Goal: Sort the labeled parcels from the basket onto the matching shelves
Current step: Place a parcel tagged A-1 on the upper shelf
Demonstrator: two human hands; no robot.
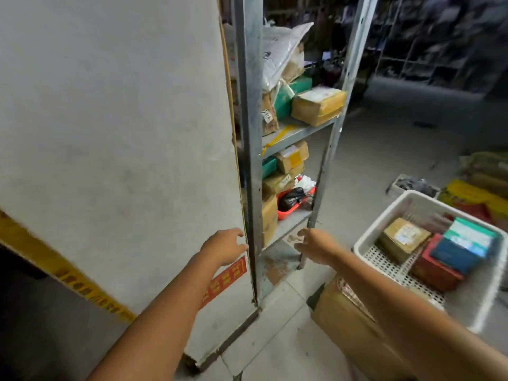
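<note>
A white perforated basket [384, 229] stands on a cardboard box at the right and holds a brown parcel [402, 237], a red box [435, 270] and a blue-and-green box [464, 247]. A grey metal shelf rack [251, 133] in the middle carries several parcels, such as a taped brown box [317, 105] on an upper shelf. My left hand [224, 247] is empty with loosely spread fingers in front of the rack's near post. My right hand [316, 246] is also empty, fingers relaxed, near the lowest shelf's edge.
A large white board [115, 133] with yellow tape leans at the left of the rack. A red tray [288, 213] with a black bag sits on the low shelf. The cardboard box [346, 323] under the basket stands on the tiled floor. Yellow sacks [478, 193] lie at the far right.
</note>
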